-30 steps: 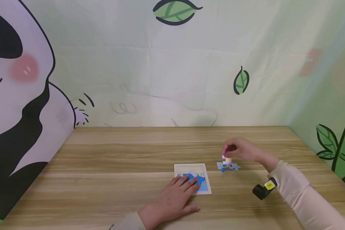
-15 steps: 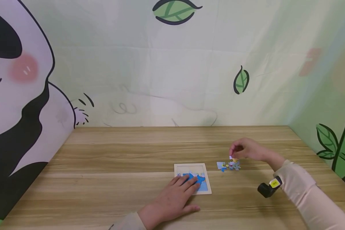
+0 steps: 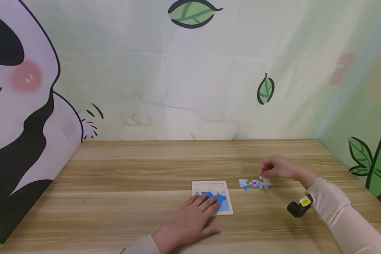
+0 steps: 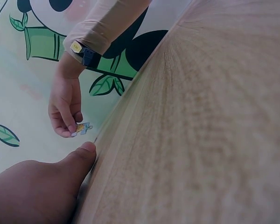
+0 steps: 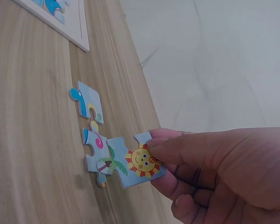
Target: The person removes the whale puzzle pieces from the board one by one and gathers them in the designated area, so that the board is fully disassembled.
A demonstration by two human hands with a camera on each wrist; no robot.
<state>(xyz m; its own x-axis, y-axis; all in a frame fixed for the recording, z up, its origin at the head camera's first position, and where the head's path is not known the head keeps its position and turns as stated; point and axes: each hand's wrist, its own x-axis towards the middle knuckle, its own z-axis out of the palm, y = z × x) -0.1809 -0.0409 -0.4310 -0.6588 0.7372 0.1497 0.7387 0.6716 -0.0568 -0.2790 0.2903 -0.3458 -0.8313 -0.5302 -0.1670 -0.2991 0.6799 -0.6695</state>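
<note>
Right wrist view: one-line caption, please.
Right hand pinching a sun puzzle piece, two other pieces on the wood-grain table.

table point(image 3: 130, 169): wood-grain | back wall point(image 3: 165, 84): pale with green leaves point(image 3: 193, 13) (faint scribbles point(image 3: 134, 120) low down) | left: large panda point(image 3: 6, 116)

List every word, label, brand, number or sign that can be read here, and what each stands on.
No text is legible.
Yellow label on the black wrist device: dark marks, too small and blurred to read.
Scribble on the backdrop: loops and lines, no clear word.
Reddish patch, same backdrop: too faint to tell whether it is a sign.
Sun puzzle piece: picture only, no lettering visible.
</note>
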